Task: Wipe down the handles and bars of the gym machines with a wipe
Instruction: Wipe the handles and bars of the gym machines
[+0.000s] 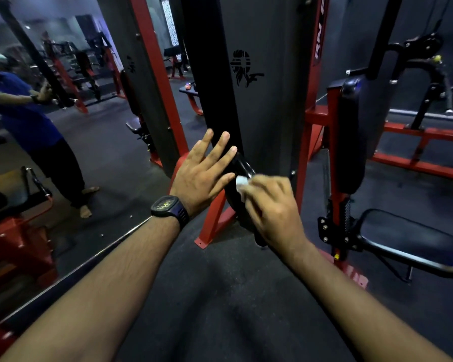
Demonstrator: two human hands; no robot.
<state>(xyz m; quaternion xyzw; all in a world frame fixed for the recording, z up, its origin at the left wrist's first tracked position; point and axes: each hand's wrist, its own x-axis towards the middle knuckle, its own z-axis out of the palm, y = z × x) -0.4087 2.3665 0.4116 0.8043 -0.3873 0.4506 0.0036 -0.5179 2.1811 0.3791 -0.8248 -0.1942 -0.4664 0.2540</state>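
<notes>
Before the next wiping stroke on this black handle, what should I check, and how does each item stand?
1. Wipe gripped in the right hand: ok, fingers curl round it.
2. Wipe pressed on the black handle: ok.
3. Left hand steadying the handle: cannot tell; fingers are straight and spread beside it, contact unclear.
4. Lower part of the handle free to wipe: cannot tell, hidden behind the right hand.
5. Wipe clean enough: cannot tell, blurred.

White wipe (241,182); glossy black handle (242,165); red frame (315,108); dark grey floor (220,296); black watch (169,209).
</notes>
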